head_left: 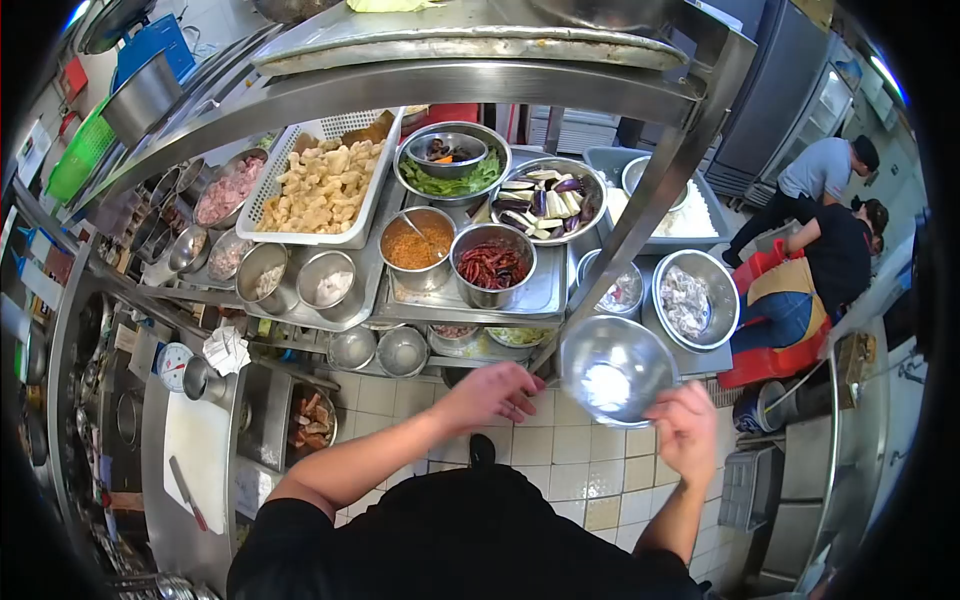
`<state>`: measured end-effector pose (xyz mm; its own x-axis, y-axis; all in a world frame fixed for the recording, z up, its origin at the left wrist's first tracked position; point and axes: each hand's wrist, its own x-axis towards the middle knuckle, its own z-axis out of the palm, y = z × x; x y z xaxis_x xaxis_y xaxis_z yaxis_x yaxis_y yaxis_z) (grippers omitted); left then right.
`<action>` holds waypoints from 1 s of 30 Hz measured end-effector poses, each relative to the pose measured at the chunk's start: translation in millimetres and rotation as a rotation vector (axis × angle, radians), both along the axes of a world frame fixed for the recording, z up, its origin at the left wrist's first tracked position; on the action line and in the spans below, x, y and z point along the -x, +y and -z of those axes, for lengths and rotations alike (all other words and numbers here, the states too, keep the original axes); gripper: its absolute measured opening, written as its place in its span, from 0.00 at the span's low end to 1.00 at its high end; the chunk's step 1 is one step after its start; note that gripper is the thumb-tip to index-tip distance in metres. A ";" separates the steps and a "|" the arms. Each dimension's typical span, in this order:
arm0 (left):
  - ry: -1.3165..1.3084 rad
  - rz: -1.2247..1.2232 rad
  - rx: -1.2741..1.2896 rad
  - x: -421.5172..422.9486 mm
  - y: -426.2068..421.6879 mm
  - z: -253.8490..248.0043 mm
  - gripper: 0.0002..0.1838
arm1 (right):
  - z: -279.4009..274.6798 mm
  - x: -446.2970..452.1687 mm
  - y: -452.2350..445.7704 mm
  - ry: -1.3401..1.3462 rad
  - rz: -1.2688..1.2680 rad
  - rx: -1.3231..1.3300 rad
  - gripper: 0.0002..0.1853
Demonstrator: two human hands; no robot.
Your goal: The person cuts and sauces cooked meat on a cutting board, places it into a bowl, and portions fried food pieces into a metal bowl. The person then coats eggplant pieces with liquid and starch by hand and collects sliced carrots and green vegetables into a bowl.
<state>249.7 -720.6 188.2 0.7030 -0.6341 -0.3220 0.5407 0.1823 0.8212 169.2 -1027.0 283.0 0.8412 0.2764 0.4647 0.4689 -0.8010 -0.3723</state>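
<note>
stainless steel gleams on the mixing bowl point(612, 365), held up over the tiled floor point(604, 478) at the front edge of the desk point(460, 321), with a bright reflection low on its surface. the right grip point(685, 425) is closed on its lower right rim, thumb and fingers pinching the edge. the left grip point(490, 393) is free and half open, its fingers loosely bent, just beside the bowl but apart from it. just beyond the bowl stands a steel basin point(737, 300) of pale pieces. farther left along the desk are dried red chillies point(488, 268) in a round pot, orange-brown seasoning point(405, 250) with a spoon in it, and cut eggplant point(545, 203) in a wide bowl. golden chunks point(325, 185) fill a white basket point(300, 239) behind. at far left, a knife point(186, 490) lies on a white cutting board point(193, 430); two people point(815, 172) bend forward at far right.
</note>
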 end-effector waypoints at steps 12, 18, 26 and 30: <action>-0.079 -0.680 -0.109 -56.8 142.9 -56.3 0.04 | -17.1 -136.1 -29.4 -0.219 -0.283 -0.773 0.06; -0.179 -0.974 -0.175 -97.4 136.8 -63.5 0.07 | 22.4 -390.5 -11.3 0.276 -0.172 -0.546 0.30; -1.171 -1.077 -1.085 -153.3 118.4 -79.6 0.09 | 69.5 -390.9 123.7 0.448 0.151 0.465 0.67; -1.339 -0.885 -0.980 -164.8 84.4 -76.0 0.06 | 53.5 -380.7 136.1 0.525 0.192 0.499 0.63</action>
